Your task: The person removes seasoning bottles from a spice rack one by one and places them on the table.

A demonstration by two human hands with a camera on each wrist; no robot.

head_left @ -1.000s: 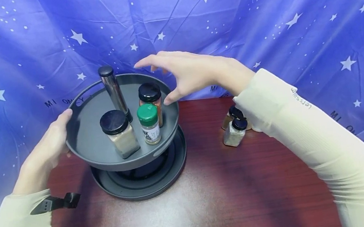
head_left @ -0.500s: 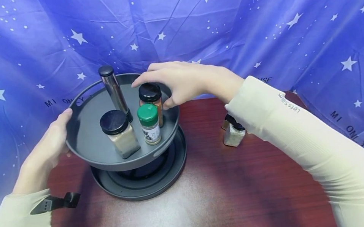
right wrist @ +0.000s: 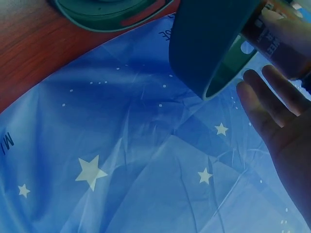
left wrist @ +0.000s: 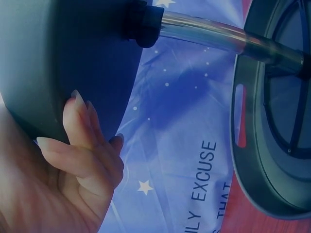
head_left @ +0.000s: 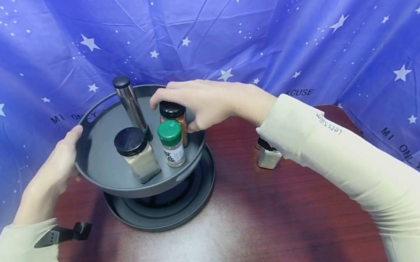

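A grey two-tier turntable rack has a raised upper tray (head_left: 102,156), a steel post (head_left: 133,105) and a lower tray (head_left: 162,224). My left hand (head_left: 60,161) grips the upper tray's left side; in the left wrist view its bent fingers (left wrist: 80,121) lie against the underside. My right hand (head_left: 210,104) curls round the top of a black-capped spice jar (head_left: 172,110) with reddish contents, at the tray's right. In the right wrist view the thumb lies on that jar (right wrist: 277,46), with several fingers apart from it. A green-capped spice bottle (head_left: 172,144) stands just in front.
On the upper tray, front middle, stands a black-lidded jar (head_left: 141,160) of pale powder. Right on the dark red table (head_left: 246,223), a small spice jar (head_left: 269,157) sits partly behind my right sleeve. A blue star-printed curtain (head_left: 194,13) hangs behind.
My right hand has come down and left from above the tray's right side onto the black-capped spice jar. The left hand and the rack have stayed in place.
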